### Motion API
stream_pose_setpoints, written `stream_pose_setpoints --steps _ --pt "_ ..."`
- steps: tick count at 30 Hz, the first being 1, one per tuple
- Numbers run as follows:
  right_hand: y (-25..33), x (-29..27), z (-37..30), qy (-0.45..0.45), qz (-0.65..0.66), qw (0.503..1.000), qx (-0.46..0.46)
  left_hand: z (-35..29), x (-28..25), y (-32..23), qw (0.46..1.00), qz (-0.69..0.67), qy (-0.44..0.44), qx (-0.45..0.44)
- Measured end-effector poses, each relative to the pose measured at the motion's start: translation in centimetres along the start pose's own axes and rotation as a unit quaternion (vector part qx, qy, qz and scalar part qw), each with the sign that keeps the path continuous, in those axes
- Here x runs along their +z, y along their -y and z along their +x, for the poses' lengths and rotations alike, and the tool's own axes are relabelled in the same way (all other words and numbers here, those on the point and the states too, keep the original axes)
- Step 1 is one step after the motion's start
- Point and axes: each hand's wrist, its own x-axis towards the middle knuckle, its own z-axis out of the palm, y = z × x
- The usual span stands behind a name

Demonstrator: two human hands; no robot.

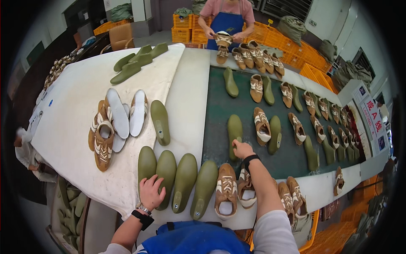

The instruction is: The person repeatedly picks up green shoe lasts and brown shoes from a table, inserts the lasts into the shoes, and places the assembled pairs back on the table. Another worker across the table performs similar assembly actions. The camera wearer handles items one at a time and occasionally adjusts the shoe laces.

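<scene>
Olive shoe last (pixel 234 134) lies toe away, right hand (pixel 242 150) fingers grasping its heel; left hand (pixel 151 192) flat, released.

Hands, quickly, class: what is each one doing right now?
Left hand: open, palm resting on an olive shoe last in the front row.
Right hand: closed around the heel end of an olive last on the belt.

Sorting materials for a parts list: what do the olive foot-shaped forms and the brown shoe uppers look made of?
The olive forms look like moulded plastic: smooth, uniform, faintly glossy, with a metal-looking socket at the heel. The brown uppers look like matte suede or fabric with lighter stitched straps; which one is unclear.
</scene>
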Motion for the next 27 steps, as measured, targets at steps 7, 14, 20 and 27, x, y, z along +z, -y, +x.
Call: stream_pose_setpoints --steps 7,14,20,27 --pt "-0.9 -3.8 -6.3 -0.074 0.094 0.99 -0.069 -0.2 0.6 0.7 1.0 0.013 -0.006 0.02" --pt "2.1 0.7 -25.2 0.031 0.026 0.998 -0.056 -0.5 1.5 1.5 0.999 0.018 -0.001 0.039" --pt "4.5 7.5 -30.3 -0.165 0.122 0.977 0.051 -0.4 2.0 2.0 0.999 0.012 0.012 0.047" --pt "4.1 8.1 -32.0 -0.111 0.09 0.989 0.038 -0.3 1.7 1.7 0.998 0.012 0.003 0.063"
